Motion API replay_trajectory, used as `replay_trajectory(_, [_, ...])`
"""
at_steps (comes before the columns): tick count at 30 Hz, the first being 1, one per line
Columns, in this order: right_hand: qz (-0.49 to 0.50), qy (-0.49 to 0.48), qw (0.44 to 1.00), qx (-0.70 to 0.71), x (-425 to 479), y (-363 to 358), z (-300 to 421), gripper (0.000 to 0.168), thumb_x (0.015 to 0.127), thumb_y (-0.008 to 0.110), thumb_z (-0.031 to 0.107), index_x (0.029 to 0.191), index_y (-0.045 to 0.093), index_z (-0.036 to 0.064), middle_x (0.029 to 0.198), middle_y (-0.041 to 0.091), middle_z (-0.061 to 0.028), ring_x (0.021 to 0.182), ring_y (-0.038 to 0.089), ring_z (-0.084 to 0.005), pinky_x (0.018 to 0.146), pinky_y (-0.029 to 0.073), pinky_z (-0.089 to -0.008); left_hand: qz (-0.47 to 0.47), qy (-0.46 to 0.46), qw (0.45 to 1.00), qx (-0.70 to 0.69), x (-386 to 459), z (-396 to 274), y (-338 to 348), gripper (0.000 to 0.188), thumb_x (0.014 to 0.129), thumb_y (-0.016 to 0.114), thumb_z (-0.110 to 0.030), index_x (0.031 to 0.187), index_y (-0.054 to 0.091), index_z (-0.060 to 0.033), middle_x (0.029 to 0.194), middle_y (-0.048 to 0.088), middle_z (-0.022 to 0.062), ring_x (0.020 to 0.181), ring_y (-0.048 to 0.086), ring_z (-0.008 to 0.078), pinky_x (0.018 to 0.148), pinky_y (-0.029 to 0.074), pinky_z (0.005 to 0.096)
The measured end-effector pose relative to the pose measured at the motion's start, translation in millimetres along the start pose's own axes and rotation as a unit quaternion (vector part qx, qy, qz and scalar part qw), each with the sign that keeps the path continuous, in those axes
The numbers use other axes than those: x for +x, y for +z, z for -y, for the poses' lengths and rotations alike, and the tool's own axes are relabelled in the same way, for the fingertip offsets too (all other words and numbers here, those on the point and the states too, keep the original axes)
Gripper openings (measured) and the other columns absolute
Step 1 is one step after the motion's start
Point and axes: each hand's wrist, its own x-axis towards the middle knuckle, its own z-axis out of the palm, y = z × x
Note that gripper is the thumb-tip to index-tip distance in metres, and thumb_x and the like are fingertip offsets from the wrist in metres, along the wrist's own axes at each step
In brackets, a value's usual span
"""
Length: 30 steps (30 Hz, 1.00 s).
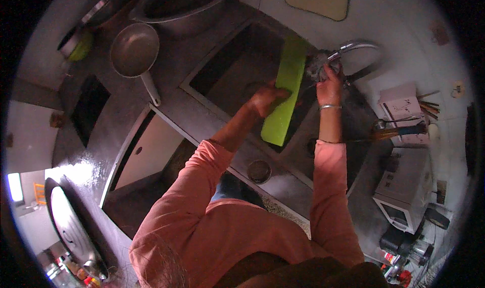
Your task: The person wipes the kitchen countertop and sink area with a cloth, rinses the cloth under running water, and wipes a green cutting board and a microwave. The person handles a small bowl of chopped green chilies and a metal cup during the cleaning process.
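Observation:
My left hand (266, 98) grips a bright green cutting board (282, 115) near the middle of its long edge. The board is tilted steeply over the dark double-bowl sink (223, 110). To the right, my right hand (329, 87) holds a greyish, crumpled scrubber (316, 66), its fingers partly hidden by the material. This hand is just below the spout of a chrome faucet (356, 45). The scrubber is beside the board's upper right edge; dim light hides whether they touch. Whether water is running cannot be made out.
A frying pan (132, 53) and a large pot (182, 19) stand on the left counter. A small round dish (259, 171) sits on the front ledge. Below the counter is an open compartment (147, 148). A utensil holder (399, 98) and a white boxy appliance (403, 174) are at right.

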Motion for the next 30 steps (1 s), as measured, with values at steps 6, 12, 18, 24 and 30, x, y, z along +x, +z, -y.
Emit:
replay_trajectory(6, [0.062, -0.162, 0.961, -0.216, -17, -9, -42, 0.056, 0.080, 0.070, 0.014, 0.131, 0.047, 0.008, 0.124, 0.054, -0.0069, 0.112, 0.051, -0.0228, 0.101, 0.035, -0.0334, -0.029, 0.023, 0.997, 0.070, -6, 11, -3, 0.036, 0.085, 0.060, -0.010, 0.120, 0.054, -0.0029, 0.100, 0.065, 0.0114, 0.087, 0.065, 0.0247, 0.076, 0.054, 0.0390])
replay_trajectory(12, [0.152, -0.271, 0.861, -0.403, -97, -7, -64, 0.051, 0.078, 0.064, -0.003, 0.126, 0.050, 0.007, 0.126, 0.053, -0.0108, 0.116, 0.051, -0.0259, 0.100, 0.039, -0.0357, -0.123, 0.026, 0.970, 0.210, 10, 6, -17, 0.030, 0.090, 0.058, -0.021, 0.115, 0.059, -0.0051, 0.105, 0.064, 0.0127, 0.098, 0.061, 0.0252, 0.084, 0.050, 0.0366])
replay_trajectory(18, [0.251, -0.318, 0.742, -0.534, -132, -14, -40, 0.043, 0.073, 0.050, -0.011, 0.111, 0.058, 0.006, 0.124, 0.053, -0.0157, 0.120, 0.047, -0.0335, 0.102, 0.036, -0.0410, -0.151, -0.031, 0.988, -0.031, 32, 20, -21, 0.032, 0.095, 0.052, -0.027, 0.118, 0.056, -0.0056, 0.108, 0.063, 0.0130, 0.099, 0.060, 0.0245, 0.083, 0.049, 0.0385])
replay_trajectory(24, [0.315, -0.248, 0.725, -0.561, -143, -50, -17, 0.048, 0.068, 0.040, -0.014, 0.108, 0.060, 0.005, 0.124, 0.053, -0.0172, 0.121, 0.047, -0.0343, 0.103, 0.036, -0.0405, -0.187, 0.028, 0.979, -0.070, 25, 13, -18, 0.027, 0.092, 0.060, -0.018, 0.114, 0.056, -0.0050, 0.093, 0.065, 0.0093, 0.079, 0.063, 0.0226, 0.070, 0.053, 0.0387])
replay_trajectory(30, [0.231, -0.234, 0.769, -0.549, -142, -82, -32, 0.047, 0.073, 0.039, -0.013, 0.111, 0.059, 0.005, 0.122, 0.054, -0.0185, 0.119, 0.050, -0.0343, 0.104, 0.037, -0.0391, -0.077, 0.091, 0.990, -0.081, 50, 31, -47, 0.030, 0.090, 0.063, -0.020, 0.115, 0.055, -0.0061, 0.095, 0.065, 0.0076, 0.082, 0.064, 0.0223, 0.073, 0.053, 0.0395])
